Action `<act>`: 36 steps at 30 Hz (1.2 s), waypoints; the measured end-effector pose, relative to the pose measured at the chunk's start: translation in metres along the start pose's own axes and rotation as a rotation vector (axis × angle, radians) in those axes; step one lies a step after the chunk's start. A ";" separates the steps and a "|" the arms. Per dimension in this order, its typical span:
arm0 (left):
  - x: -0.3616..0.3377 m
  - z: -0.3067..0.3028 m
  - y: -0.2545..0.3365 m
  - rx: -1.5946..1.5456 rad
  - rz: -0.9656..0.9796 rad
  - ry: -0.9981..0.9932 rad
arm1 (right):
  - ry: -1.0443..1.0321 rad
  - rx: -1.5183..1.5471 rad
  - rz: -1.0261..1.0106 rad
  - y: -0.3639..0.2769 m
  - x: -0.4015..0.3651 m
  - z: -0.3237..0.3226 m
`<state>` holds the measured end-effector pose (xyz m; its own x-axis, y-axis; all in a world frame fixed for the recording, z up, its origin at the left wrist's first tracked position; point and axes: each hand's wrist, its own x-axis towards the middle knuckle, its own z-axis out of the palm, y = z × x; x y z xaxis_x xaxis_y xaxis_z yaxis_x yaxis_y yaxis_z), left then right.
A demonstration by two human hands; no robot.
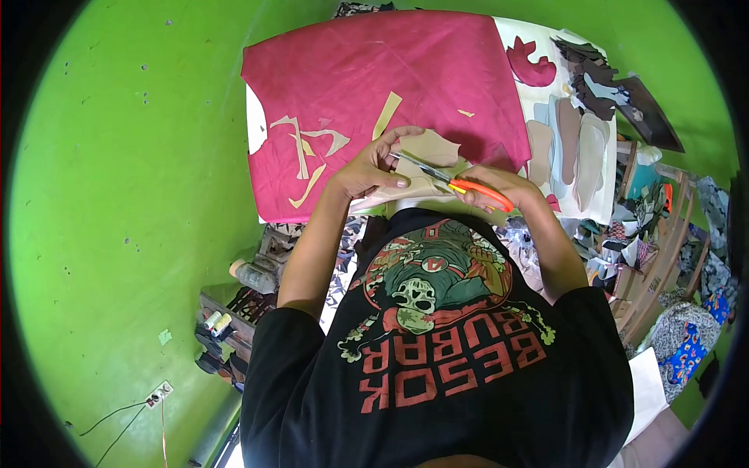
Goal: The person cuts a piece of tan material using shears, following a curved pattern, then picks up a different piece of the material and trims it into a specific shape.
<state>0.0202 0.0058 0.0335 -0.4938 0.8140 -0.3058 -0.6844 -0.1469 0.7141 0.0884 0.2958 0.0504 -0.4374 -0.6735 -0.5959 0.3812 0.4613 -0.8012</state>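
My right hand (503,186) is closed round the orange handles of a pair of scissors (427,167). The metal blades point left across a tan sheet of material (429,148), which looks like leather or fabric. At the left edge of that sheet, my left hand (374,168) grips it, thumb below and fingers above, close to the blade tips. Beneath lies a large crimson sheet (335,78) spread over the table. Thin beige offcuts (300,148) are scattered on it left of my hands, and a yellowish strip (387,115) lies just beyond them.
To the right on the white tabletop (507,35) are cut sole-shaped pieces (568,140), a crimson scrap (530,64) and dark pieces (585,58). A wooden rack (655,257) with scraps stands at the right. A green wall (140,195) borders the left, with a plastic bottle (253,274) below the table.
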 end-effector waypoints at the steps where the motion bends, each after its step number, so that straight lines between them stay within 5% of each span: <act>1: 0.000 0.003 0.001 -0.012 0.036 -0.026 | 0.009 0.097 0.046 0.000 -0.001 0.002; 8: 0.001 0.011 0.003 -0.102 0.061 -0.036 | -0.007 0.470 -0.023 0.027 0.015 0.012; 15: -0.001 0.021 0.006 -0.113 0.010 -0.009 | 0.102 0.241 -0.143 0.013 0.010 0.019; 17: -0.001 0.023 0.004 -0.113 0.011 -0.004 | 0.014 0.603 -0.120 0.022 0.019 0.025; 23: 0.001 0.037 -0.003 -0.171 0.053 -0.021 | 0.150 0.396 -0.282 0.039 0.026 0.039; 27: 0.000 0.040 0.000 -0.122 0.029 -0.048 | 0.072 0.320 -0.194 0.023 0.020 0.038; 30: 0.001 0.040 -0.003 -0.097 0.014 -0.062 | 0.173 0.486 -0.268 0.043 0.033 0.045; 32: 0.002 0.040 -0.004 -0.106 0.007 -0.059 | 0.167 0.315 -0.586 0.014 0.023 0.041; 36: 0.002 0.035 -0.008 -0.086 0.028 -0.109 | 0.134 0.304 -0.287 0.050 0.039 0.040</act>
<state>0.0432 0.0284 0.0489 -0.4554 0.8643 -0.2134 -0.7173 -0.2142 0.6630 0.1235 0.2697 -0.0106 -0.6546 -0.6598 -0.3690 0.4421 0.0618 -0.8948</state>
